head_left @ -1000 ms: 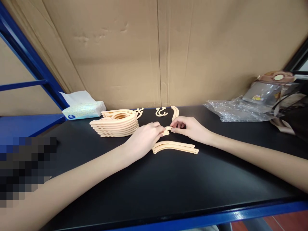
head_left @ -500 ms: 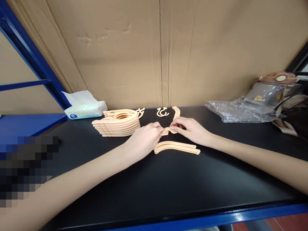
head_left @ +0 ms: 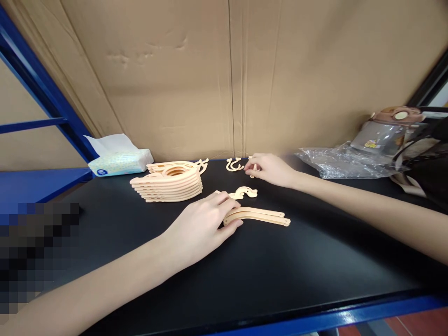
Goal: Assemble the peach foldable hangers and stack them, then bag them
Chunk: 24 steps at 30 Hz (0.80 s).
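Observation:
My left hand (head_left: pixel 201 221) is low over the black table, thumb and fingers apart around the left end of two curved cream plastic hanger arms (head_left: pixel 259 216). Whether it touches them is hard to see. Just beyond its fingers lies a cream hanger hook (head_left: pixel 247 191), its left end partly hidden by the hand. Farther back, my right hand (head_left: pixel 271 169) has its fingertips and thumb closed about more curved hanger arms (head_left: pixel 254 169), which it mostly covers. Beside it lie loose hooks (head_left: pixel 234 164). A stack of folded cream hangers (head_left: pixel 168 184) stands left of my left hand.
A tissue pack (head_left: pixel 119 161) sits at the back left by the blue frame (head_left: pixel 52 88). Crumpled clear plastic (head_left: pixel 336 161) and a bottle with a brown lid (head_left: pixel 381 130) are at the back right. Cardboard (head_left: pixel 175 79) rises behind the black table (head_left: pixel 280 270).
Both hands have let go of the hook between them, leaving it on the table. My right hand moved back to the rear hanger arms; my left came nearer, to the front pair.

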Motion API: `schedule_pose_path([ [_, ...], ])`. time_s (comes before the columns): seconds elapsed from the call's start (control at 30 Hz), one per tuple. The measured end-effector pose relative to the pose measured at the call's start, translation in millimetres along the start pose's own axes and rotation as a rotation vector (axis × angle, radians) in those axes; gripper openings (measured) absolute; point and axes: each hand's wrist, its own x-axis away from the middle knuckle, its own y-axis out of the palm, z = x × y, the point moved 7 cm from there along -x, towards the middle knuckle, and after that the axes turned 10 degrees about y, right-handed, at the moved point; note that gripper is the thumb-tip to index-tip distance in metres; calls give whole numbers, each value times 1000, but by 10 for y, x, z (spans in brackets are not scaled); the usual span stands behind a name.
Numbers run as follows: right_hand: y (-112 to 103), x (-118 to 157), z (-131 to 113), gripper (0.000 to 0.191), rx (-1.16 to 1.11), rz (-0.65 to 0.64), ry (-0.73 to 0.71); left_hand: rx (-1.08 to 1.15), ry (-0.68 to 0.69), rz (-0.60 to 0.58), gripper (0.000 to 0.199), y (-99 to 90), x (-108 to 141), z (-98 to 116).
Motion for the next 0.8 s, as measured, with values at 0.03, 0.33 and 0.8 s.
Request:
schedule_pose_path([
  [0.03, 25, -85, -30, 21, 16, 2, -11, 22, -3, 1, 20, 15, 0, -1],
  [0.33, 357, -669, -231, 21, 107, -92, 68, 255, -88, 32, 11, 88, 23, -109],
  [0.8, -64, -432, -218, 20, 42, -1, 61, 311, -85, 46, 9, 96, 43, -102],
])
